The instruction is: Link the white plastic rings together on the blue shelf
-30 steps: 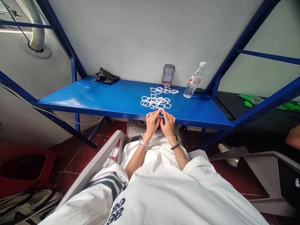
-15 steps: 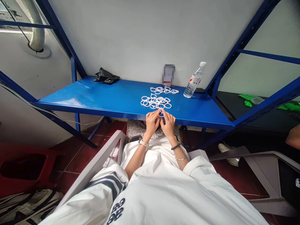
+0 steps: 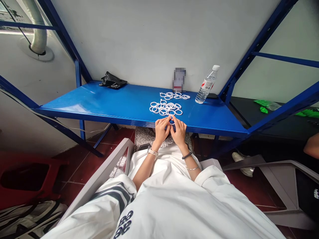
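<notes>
Both hands meet at the front edge of the bench (image 3: 112, 103), just over its lip. The left hand (image 3: 161, 130) and right hand (image 3: 178, 130) have their fingers curled in, and their fingertips pinch one white ring (image 3: 171, 117) between them. The ring is small, and how it is gripped cannot be made out. It sits right at the near edge, just short of the pile (image 3: 165, 108) of like rings lying flat on the blue top.

A smaller row (image 3: 174, 96) of rings lies behind the pile, near the wall, and a narrow blue gap keeps the two groups apart. A blurred card (image 3: 179, 79) stands against the wall just behind the row. A bottle (image 3: 206, 85) stands to the right of it, near the back right corner and well apart from the hands.

To the left of the pile the top is bare blue as far as a black bag (image 3: 112, 81) at the back left corner. To the right there is a shorter bare stretch up to the side edge. There a slanted post (image 3: 251, 49) of the frame rises, and a lower rail (image 3: 281, 109) runs toward the viewer.

Beyond that rail, green parts (image 3: 264, 106) lie on a dark surface, and another person's arm (image 3: 312, 146) shows at the picture's right edge. A red stool (image 3: 25, 176) stands on the floor, low on the left.
</notes>
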Demonstrator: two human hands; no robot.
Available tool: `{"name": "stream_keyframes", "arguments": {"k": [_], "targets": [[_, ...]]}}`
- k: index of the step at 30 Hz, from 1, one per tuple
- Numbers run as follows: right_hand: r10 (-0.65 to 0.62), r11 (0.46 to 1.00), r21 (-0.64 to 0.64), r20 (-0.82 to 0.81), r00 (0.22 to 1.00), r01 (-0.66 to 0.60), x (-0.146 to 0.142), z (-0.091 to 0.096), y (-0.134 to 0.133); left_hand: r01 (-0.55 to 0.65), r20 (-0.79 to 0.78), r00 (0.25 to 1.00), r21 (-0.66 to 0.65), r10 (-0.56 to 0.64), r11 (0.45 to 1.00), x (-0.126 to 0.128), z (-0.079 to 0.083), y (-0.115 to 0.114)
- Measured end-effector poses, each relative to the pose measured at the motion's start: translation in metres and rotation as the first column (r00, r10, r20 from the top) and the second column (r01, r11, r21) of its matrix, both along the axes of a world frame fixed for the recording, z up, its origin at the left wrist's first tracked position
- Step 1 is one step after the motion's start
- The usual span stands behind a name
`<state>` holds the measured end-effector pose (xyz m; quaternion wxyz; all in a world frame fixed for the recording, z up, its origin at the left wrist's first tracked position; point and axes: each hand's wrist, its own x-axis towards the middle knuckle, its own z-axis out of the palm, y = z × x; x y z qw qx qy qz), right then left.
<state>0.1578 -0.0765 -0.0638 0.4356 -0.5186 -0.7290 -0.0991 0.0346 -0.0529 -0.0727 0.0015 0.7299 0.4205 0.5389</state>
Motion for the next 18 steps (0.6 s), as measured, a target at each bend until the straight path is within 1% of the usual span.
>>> {"name": "stream_keyframes", "arguments": {"k": [4,12,18], "targets": [[-0.007,1.0,0.001,0.022,1.0,0.007,0.0013,-0.0038,0.0013,0.01,-0.019,1.0,-0.018,-0.01,1.0,-0.0008,0.0,-0.0001],[0.0,1.0,-0.016,0.009,1.0,0.001,0.0022,-0.0038,0.0012,0.005,-0.026,1.0,0.001,-0.005,1.0,-0.0011,0.001,-0.0004],[-0.002,1.0,-0.019,0.016,1.0,0.002,0.0034,-0.0051,0.0025,0.006,-0.033,0.999,-0.035,-0.007,0.999,-0.0015,0.0015,-0.0011]]}}
